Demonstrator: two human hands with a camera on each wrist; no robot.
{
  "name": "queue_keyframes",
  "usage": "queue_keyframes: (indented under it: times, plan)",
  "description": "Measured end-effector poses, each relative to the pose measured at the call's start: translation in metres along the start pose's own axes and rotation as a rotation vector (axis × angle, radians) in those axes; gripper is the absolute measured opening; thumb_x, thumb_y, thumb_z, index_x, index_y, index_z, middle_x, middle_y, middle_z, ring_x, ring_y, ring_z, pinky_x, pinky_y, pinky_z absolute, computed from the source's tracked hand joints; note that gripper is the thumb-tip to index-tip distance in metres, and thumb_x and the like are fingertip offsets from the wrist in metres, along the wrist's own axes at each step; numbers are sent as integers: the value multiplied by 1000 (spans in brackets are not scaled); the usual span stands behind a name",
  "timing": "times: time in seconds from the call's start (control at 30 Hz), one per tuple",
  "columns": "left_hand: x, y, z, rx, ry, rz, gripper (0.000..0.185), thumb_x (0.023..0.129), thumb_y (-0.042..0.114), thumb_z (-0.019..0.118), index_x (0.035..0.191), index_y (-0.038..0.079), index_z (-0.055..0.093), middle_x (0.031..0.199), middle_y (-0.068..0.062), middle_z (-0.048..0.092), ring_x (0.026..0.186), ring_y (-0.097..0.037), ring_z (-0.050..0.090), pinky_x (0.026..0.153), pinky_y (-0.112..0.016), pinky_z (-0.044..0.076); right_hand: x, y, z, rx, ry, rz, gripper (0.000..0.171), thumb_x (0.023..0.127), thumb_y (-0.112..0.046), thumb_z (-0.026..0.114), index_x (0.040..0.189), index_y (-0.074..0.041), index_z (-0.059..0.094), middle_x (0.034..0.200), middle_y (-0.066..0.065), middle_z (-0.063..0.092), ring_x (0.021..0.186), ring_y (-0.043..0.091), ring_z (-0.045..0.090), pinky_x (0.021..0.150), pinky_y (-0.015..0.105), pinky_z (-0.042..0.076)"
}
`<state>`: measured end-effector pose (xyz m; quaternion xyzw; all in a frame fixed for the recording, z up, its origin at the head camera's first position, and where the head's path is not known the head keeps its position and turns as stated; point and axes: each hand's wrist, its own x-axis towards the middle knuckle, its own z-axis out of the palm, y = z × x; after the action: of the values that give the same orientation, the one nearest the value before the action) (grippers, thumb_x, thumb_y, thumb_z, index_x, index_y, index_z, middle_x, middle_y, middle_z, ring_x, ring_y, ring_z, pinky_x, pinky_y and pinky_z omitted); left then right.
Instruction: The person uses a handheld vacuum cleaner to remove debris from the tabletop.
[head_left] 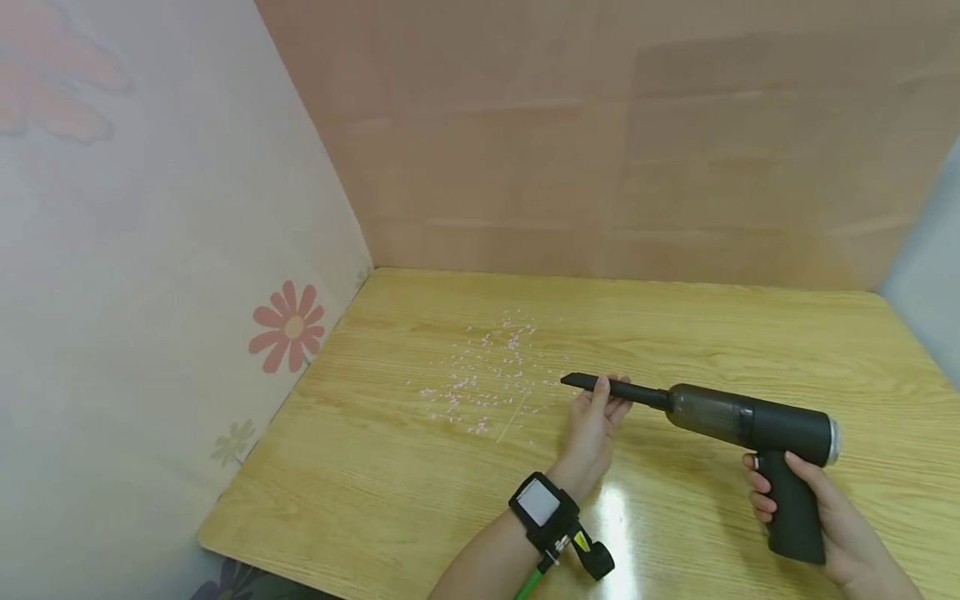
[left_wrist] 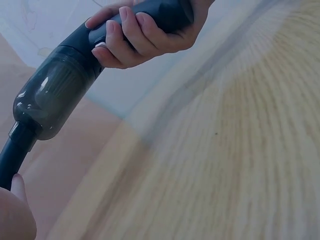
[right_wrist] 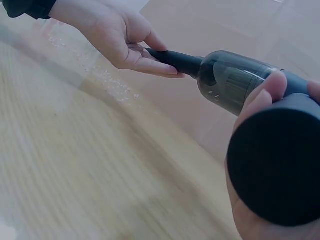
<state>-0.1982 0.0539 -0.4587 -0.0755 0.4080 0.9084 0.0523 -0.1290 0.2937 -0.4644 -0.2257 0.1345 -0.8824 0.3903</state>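
A dark handheld vacuum (head_left: pixel 738 421) hangs in the air over the right half of a wooden table (head_left: pixel 675 333), its body lying roughly level and its long narrow nozzle (head_left: pixel 611 387) pointing left. The right hand (head_left: pixel 821 508) is wrapped round the pistol-style handle below the body, fingers curled about the front of the grip (the left wrist view shows those fingers pressed against the dark plastic, just behind the translucent dust cup (left_wrist: pixel 52 97)). The left hand (head_left: pixel 592 425) reaches up to the nozzle near its tip, with the fingers closed lightly about the tube and the thumb alongside it; the right wrist view shows the palm cupping the nozzle from beneath. A black wrist-mounted device (head_left: pixel 551 512) with a pale square face sits on the left forearm. Just left of the nozzle tip, a scatter of small pinkish-white bits (head_left: pixel 487 375) lies across the tabletop, spread from the middle toward the back. Behind the table stands a plain tan wall panel (head_left: pixel 637 142), and on the left a pale panel printed with a red flower (head_left: pixel 288 325).
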Motion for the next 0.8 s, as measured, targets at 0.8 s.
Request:
queue_keyframes:
  times: [0.8]
  plan:
    - [-10, -38, -1, -36, 165, -132, 26, 100, 18, 50, 108, -5, 57, 113, -19, 66, 112, -29, 64, 100, -38, 53, -32, -6, -8, 83, 127, 213, 87, 95, -45, -19, 130, -6, 51, 113, 4, 60, 101, 19, 54, 97, 30, 49]
